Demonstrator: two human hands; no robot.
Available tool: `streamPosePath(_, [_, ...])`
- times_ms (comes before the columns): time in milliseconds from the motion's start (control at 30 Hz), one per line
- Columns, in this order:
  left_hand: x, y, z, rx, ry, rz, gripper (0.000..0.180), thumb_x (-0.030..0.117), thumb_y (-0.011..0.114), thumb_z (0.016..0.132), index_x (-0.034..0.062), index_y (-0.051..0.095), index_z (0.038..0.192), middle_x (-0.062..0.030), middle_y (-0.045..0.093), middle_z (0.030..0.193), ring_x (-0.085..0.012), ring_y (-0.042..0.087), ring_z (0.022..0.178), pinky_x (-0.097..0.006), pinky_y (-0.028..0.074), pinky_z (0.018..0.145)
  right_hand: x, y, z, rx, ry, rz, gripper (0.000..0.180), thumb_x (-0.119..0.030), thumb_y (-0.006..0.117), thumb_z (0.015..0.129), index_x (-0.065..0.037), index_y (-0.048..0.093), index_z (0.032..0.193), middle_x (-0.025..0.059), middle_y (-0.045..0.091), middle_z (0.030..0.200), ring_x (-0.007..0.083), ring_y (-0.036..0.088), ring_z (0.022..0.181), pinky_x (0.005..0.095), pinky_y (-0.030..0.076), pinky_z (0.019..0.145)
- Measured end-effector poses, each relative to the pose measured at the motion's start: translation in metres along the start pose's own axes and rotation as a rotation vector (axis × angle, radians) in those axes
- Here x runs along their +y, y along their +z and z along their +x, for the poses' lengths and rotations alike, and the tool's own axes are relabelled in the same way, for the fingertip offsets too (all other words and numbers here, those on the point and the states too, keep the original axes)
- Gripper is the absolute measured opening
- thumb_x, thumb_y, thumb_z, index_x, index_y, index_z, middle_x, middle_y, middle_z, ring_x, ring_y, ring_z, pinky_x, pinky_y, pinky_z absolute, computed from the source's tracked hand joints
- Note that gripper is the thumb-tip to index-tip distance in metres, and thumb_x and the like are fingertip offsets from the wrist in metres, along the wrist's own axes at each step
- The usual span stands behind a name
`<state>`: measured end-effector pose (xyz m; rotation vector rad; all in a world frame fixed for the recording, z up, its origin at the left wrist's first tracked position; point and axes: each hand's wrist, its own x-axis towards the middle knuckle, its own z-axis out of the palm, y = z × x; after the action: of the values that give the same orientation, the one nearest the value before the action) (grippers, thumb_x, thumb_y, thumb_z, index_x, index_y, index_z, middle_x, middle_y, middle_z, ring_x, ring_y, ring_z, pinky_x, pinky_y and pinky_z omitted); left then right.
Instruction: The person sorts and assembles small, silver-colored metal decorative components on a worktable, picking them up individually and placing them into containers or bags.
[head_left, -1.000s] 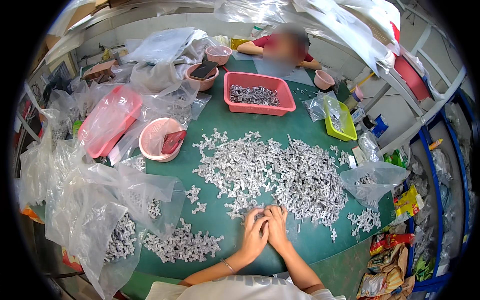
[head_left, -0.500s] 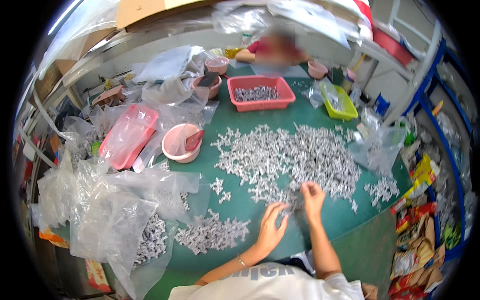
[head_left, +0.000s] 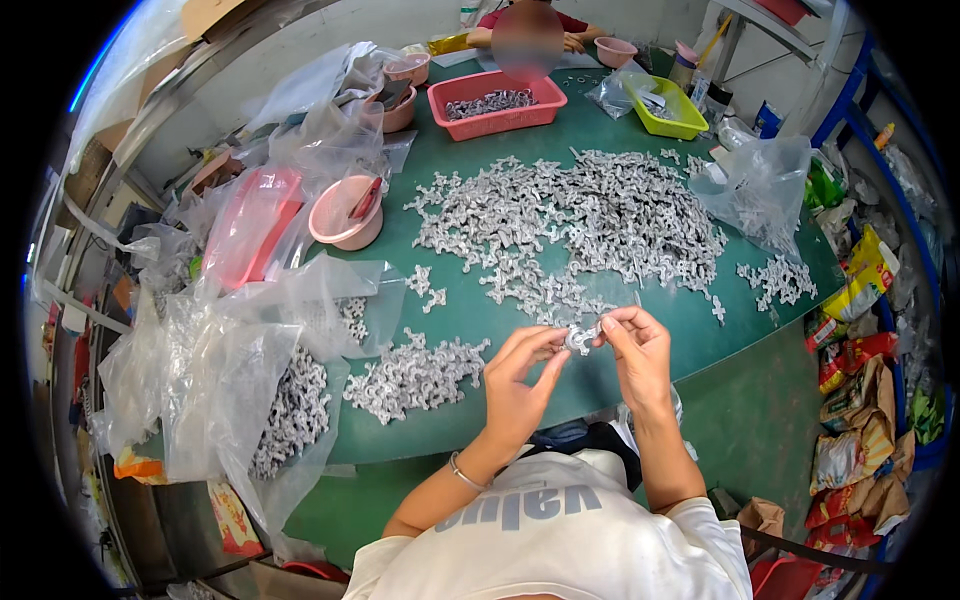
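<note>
Green table (head_left: 690,315) spans the middle of the frame under a wide heap (head_left: 640,220) of grey castings, and just below centre my left hand (head_left: 520,385) and right hand (head_left: 643,360), fingers curled nearly closed, pinch one small part (head_left: 580,340) between them, near the heap's lower edge.

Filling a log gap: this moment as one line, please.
left hand: holds small grey part | right hand: holds same part | grey heap: on green table | pink tray: beyond heap
</note>
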<state>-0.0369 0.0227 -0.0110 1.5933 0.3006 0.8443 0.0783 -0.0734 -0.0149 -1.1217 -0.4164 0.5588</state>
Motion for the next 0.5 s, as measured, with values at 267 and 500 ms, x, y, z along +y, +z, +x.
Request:
streamPosePath(267, [0.002,0.022,-0.027,0.036,-0.089,-0.268,0.020,-0.012,0.055,0.076,-0.0085,0.057,0.096,-0.0116,0.053,0.100,-0.0160,0.056,0.089,-0.025,0.049,0.077,-0.010,-0.021,-0.033,-0.042,-0.082,-0.041,0.011,0.000,0.058,0.081,0.004,0.058,0.091,0.0060,0.060,0.082,0.0099,0.056,0.072,0.0223,0.045,0.068])
streamPosePath(500, [-0.029,0.042,-0.023,0.006,-0.258,-0.310,0.027,-0.010,0.058,0.075,-0.0055,0.056,0.102,-0.0093,0.052,0.103,-0.0131,0.055,0.088,-0.025,0.049,0.075,0.019,-0.054,-0.021,-0.015,-0.137,-0.214,0.010,0.000,0.060,0.078,0.003,0.061,0.087,0.0023,0.060,0.080,0.0074,0.054,0.074,0.0205,0.043,0.069])
